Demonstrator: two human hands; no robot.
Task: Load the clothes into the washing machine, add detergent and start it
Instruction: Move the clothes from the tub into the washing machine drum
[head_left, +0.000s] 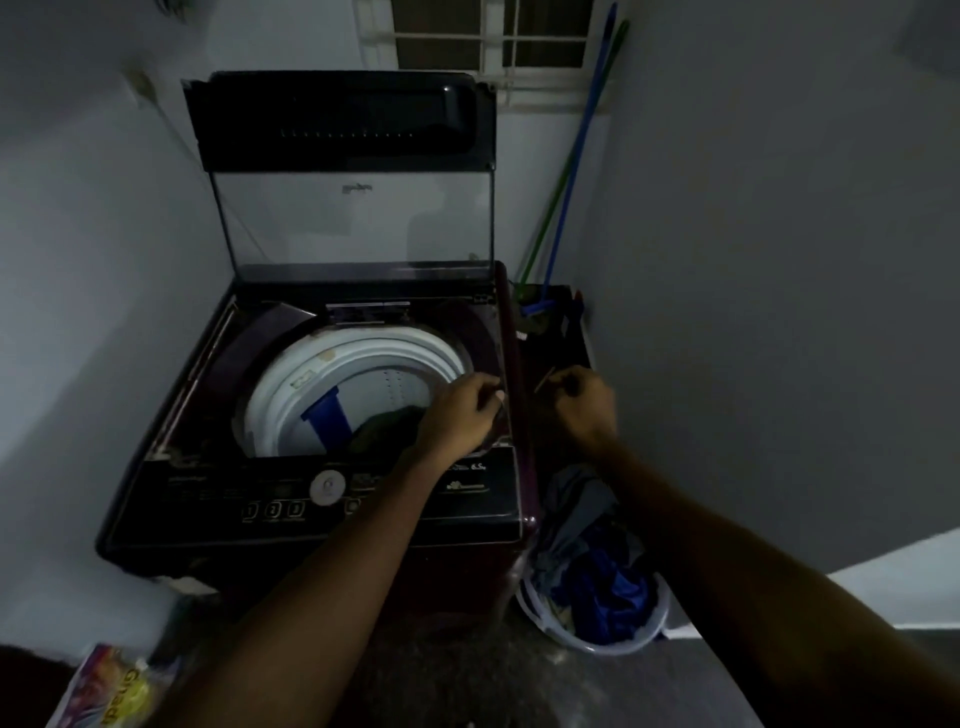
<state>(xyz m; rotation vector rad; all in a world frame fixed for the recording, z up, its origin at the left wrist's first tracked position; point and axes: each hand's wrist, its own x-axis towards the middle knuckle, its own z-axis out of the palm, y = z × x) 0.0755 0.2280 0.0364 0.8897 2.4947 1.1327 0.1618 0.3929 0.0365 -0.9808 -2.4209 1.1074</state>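
Note:
The top-loading washing machine (311, 519) stands with its lid (337, 119) raised. Inside the white drum (332, 364) lies a dark garment (384, 426) beside a blue fin. My left hand (462, 415) is at the drum's right rim with its fingers curled; what it holds is too dark to tell. My right hand (579, 408) hovers just right of the machine and pinches a thin pale strip (544, 381). A white laundry basket (644, 631) with blue and grey clothes (597, 571) sits on the floor at the machine's right front corner. A colourful detergent pack (109, 686) lies on the floor at the bottom left.
The machine fills a narrow corner with walls close on the left and right. Green and blue broom handles (571, 156) lean in the back right corner above a dark box (556, 322). A barred window (493, 36) is behind the lid. The control panel has a round dial (327, 487).

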